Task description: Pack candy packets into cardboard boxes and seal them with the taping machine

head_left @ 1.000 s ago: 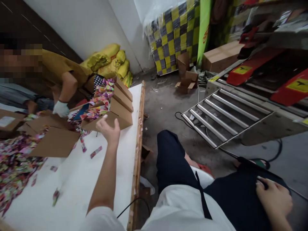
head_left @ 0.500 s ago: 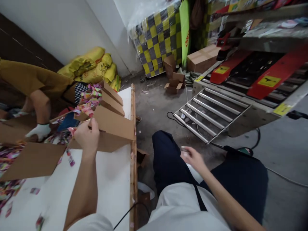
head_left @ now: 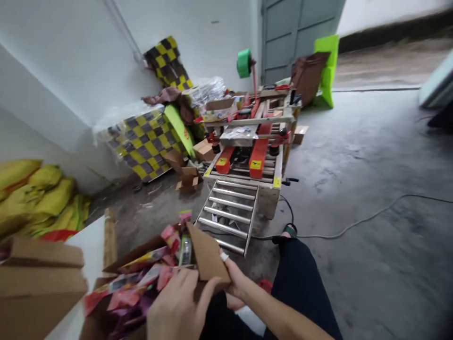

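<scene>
An open cardboard box (head_left: 208,257), full of pink, purple and yellow wrapped sweets (head_left: 155,271), is in front of me, tilted, beside the table corner. My left hand (head_left: 177,302) grips its near edge, thumb pointing toward the right flap. On the outer right side of that flap, my right hand (head_left: 235,278) is closed around the cardboard; some of its fingers are hidden behind the box. A white wrap shows on one right finger.
Another cardboard box (head_left: 42,283) stands on the white table (head_left: 87,243) at left. Ahead are a roller ramp (head_left: 226,217) and a taping machine (head_left: 244,156). Yellow sacks (head_left: 46,198) lie by the wall. A cable (head_left: 347,229) crosses the floor at right.
My view has swung right toward the machine. The filled box has moved off the table toward my lap. My right hand, earlier over my lap, now grips it too.
</scene>
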Motion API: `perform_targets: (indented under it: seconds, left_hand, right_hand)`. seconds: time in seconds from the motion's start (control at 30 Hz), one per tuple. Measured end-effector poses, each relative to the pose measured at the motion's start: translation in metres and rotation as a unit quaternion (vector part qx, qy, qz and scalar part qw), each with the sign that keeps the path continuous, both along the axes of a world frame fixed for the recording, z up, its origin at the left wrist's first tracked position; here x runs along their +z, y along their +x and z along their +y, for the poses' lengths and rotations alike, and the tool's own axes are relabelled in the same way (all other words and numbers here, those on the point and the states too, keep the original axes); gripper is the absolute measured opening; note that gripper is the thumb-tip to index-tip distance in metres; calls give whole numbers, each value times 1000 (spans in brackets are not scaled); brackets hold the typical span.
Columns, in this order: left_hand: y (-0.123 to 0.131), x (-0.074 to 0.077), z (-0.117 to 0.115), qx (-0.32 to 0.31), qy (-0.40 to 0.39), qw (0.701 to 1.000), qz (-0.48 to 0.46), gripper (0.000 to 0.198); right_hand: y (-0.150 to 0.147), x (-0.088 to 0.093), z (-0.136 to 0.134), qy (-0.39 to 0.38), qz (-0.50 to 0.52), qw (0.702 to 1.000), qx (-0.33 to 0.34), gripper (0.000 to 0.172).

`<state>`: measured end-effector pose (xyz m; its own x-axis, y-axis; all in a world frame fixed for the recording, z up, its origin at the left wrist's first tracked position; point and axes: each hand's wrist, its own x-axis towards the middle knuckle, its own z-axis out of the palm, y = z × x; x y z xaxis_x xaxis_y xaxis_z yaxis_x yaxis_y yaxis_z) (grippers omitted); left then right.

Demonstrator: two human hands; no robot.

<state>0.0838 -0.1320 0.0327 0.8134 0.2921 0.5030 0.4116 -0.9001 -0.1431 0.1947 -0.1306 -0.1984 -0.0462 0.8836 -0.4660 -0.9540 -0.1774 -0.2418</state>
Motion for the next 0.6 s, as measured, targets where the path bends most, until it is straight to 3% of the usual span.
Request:
perform_targets:
  seconds: [0.07,0.13,0.23,0.37,0.5,0.6]
  left_hand:
    - [44,-16,6,-23,12,1000,17,24]
    - [84,-34,16,-37,6,999,22,26]
    - [135,-55,39,-47,-17,998,28,26]
    - [192,-69,66,-21,-44,998,36,24]
    - [231,-77,66,27,-72,996,43,16]
    - [238,-84,50,16,-122,992,13,9]
  right_hand:
    - [47,-6,2,-16,-45,998,-31,59]
    - [89,-5,6,-33,-162,985,-42,59]
    - [144,4,14,-64,-357,931,-40,61]
    - [204,15,24,-124,-473,871,-34,53]
    - [238,21,16,-158,-590,792,0,23]
    - [247,26,-3,-150,-648,746,18,17]
